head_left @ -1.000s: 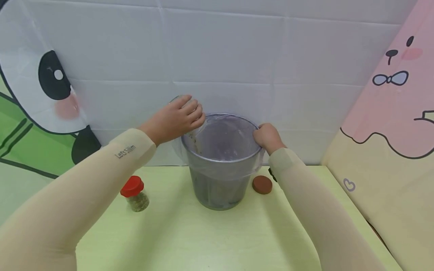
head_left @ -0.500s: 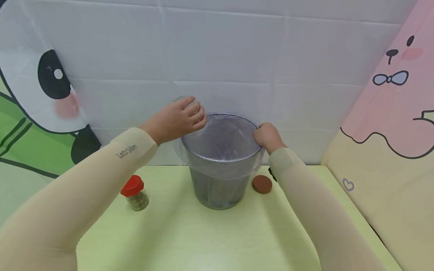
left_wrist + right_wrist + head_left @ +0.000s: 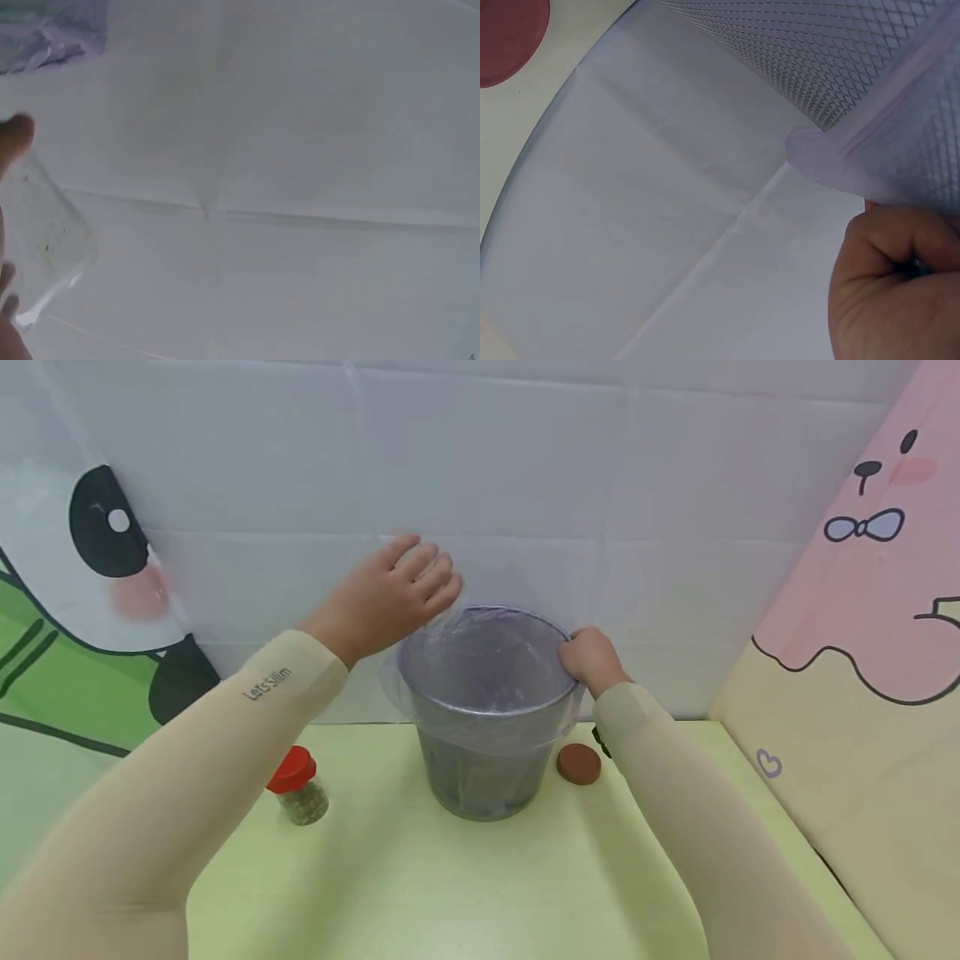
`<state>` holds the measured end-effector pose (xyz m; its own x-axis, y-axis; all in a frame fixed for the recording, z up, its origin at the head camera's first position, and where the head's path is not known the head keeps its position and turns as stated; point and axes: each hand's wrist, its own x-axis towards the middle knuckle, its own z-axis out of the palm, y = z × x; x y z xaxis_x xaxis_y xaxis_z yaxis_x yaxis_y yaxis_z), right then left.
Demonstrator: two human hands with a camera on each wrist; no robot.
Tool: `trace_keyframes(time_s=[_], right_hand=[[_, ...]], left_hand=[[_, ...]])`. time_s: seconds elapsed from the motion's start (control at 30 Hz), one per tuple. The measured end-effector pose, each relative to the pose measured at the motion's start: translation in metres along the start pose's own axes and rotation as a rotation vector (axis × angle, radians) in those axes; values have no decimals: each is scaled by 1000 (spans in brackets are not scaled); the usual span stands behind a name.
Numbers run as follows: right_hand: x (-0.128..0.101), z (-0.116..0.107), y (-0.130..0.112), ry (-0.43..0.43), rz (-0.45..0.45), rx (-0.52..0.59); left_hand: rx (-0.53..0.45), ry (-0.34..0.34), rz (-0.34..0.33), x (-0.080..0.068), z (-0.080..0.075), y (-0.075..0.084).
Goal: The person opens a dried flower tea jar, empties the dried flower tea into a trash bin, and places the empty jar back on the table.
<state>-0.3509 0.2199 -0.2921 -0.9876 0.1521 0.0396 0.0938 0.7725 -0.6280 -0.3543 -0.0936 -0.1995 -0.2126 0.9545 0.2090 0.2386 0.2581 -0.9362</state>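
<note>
My left hand [image 3: 393, 593] is above the left rim of the bin, its fingers curled round a clear jar [image 3: 49, 240]. A few small dark specks cling inside the jar, which the hand mostly hides in the head view. A grey mesh bin [image 3: 483, 777] stands on the table, lined with a thin, clear purplish bag [image 3: 817, 157] folded over its rim. On the bin's right rim, my right hand [image 3: 592, 660] grips the edge and the liner. What lies at the bottom of the bin cannot be made out.
A small jar [image 3: 303, 802] with a red lid and greenish-brown contents stands left of the bin, partly behind my left sleeve. To the right lies a round reddish-brown lid [image 3: 579, 764]. Close behind the bin rises a pale wall sheet [image 3: 675, 568].
A second ago dark bits were falling from the jar into the bin; now none fall. My left hand has risen with the jar. The right hand keeps its grip on the rim.
</note>
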Motion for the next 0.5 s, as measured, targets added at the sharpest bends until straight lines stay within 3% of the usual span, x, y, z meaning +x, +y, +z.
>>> trace_keyframes(time_s=[0.1,0.17,0.27,0.37,0.43,0.5], right_hand=[[1,-1,-1,-1,4,2],[1,-2,-2,-4,7,2],[2,-2,-2,-7,7,-2],[2,-2,-1,-9,8,-1],[2,-2,0,-4,7,2],[2,-1,0,1,3,3]], left_hand=[[32,-72,118,-2,2,7],[26,-91,150,-4,7,13],[10,-81,112,-6,9,14],[-21,-43,35,-5,5,3],[-40,-48,-25,-4,-1,-4],[-51,-71,-40,-4,-5,-8]])
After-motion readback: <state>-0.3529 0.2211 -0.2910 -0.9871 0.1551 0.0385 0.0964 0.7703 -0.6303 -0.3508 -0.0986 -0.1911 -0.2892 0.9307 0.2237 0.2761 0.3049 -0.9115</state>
